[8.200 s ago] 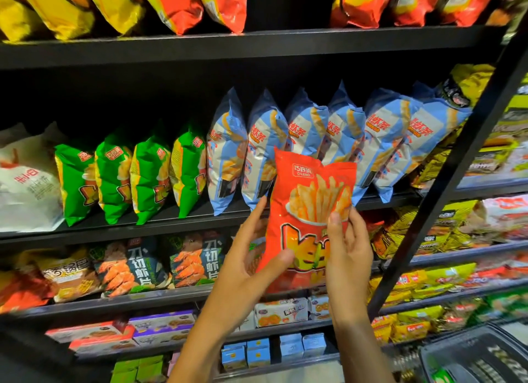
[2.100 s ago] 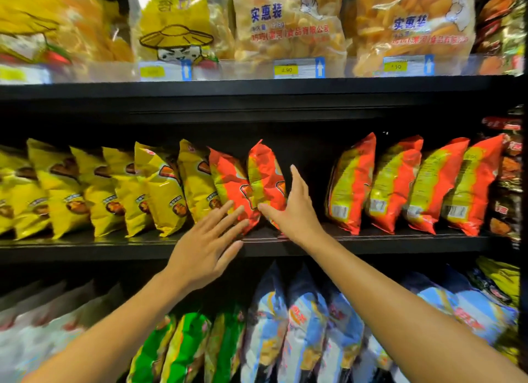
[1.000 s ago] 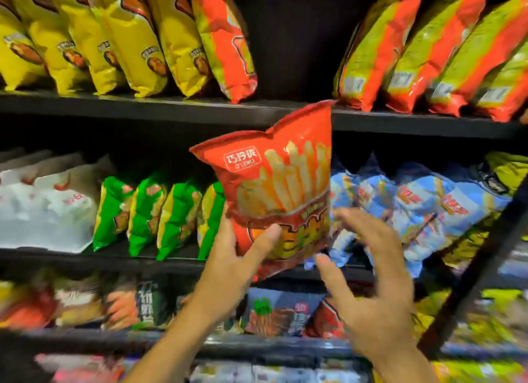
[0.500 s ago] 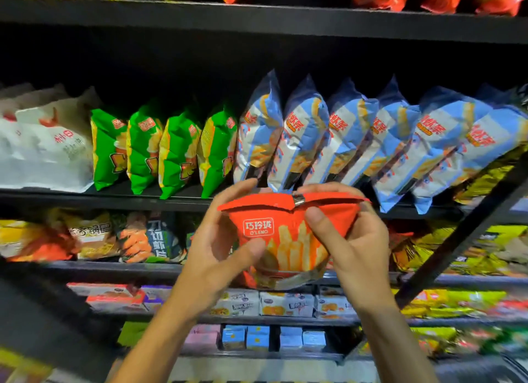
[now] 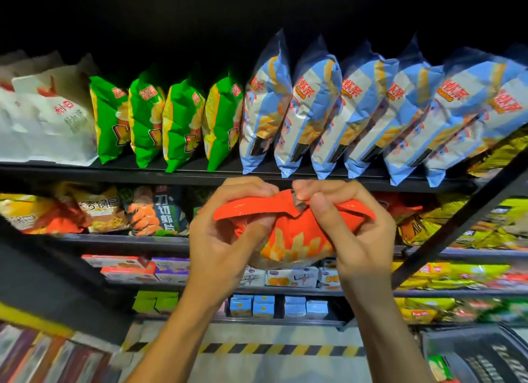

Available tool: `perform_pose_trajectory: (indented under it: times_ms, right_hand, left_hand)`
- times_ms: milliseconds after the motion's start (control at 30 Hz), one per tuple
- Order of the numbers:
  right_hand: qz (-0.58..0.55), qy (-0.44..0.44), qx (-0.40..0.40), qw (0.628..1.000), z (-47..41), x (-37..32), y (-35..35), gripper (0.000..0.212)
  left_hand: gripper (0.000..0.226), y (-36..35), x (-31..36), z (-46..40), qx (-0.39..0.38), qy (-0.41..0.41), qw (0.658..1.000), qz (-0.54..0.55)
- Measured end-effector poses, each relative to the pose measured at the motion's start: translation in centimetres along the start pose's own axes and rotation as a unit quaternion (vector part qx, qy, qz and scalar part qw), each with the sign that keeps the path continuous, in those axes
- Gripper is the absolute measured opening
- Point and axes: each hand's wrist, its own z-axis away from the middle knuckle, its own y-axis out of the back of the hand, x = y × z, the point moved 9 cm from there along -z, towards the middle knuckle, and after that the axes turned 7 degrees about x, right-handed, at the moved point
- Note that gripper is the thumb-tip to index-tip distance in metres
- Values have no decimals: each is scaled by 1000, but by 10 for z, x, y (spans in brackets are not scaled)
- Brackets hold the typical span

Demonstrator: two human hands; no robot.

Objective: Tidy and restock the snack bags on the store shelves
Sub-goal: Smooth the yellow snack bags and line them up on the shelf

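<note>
Store shelving fills the view, and a strip of pale floor (image 5: 274, 362) with a black-and-yellow hazard stripe (image 5: 283, 349) runs below the forearms. Nearest the camera, both hands hold one red snack bag (image 5: 297, 239) in front of the shelves. The left hand (image 5: 225, 239) curls round its left side, thumb pressed into the front, while the right hand (image 5: 360, 234) pinches the top seam with bent fingers. The bag bulges between them and its top edge folds over, which looks like the person is squeezing and reshaping it, probably to settle the contents so it stands neatly once shelved. At lower right, a dark shopping basket (image 5: 480, 354) sits low, likely holding stock to be put out.

Behind the hands, small boxed snacks (image 5: 291, 277) and little blue cartons (image 5: 254, 307) line the lower shelves. Farther up, the black shelf edge (image 5: 143, 176) carries a row of green bags (image 5: 177, 122) and, right of them, blue bags (image 5: 343, 116), all standing on their bottoms and leaning the same way so each front shows. White bags (image 5: 48, 119) crowd the far left. No red bags like the held one stand on these shelves, so its slot is judged to be elsewhere, perhaps above, out of view.
</note>
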Motion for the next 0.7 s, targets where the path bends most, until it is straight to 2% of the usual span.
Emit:
perform_pose_trajectory:
  times_ms: [133, 267, 367, 433, 500, 600, 667, 700]
  right_hand:
    - [-11, -65, 51, 997, 7, 18, 1, 17]
    - [-10, -94, 62, 994, 11, 24, 2, 22]
    - [13, -95, 51, 994, 12, 27, 4, 19]
    - [25, -98, 50, 994, 13, 27, 7, 16]
    - [29, -102, 43, 993, 13, 26, 9, 23]
    - [28, -118, 26, 992, 13, 26, 12, 33]
    - [37, -124, 28, 991, 13, 29, 17, 35]
    - [41, -130, 30, 990, 13, 30, 18, 34]
  left_hand:
    - [18, 0, -6, 3, 9, 1, 1000, 21]
    - [11, 3, -13, 8, 26, 31, 999, 34]
    - [8, 7, -27, 16, 88, 114, 987, 66]
    - [11, 8, -43, 25, 147, 214, 961, 99]
    - [10, 6, -54, 34, 183, 285, 932, 125]
    - [11, 6, -56, 37, 192, 305, 924, 125]
    - [3, 7, -58, 37, 188, 299, 927, 126]
    - [7, 8, -60, 38, 192, 294, 928, 124]
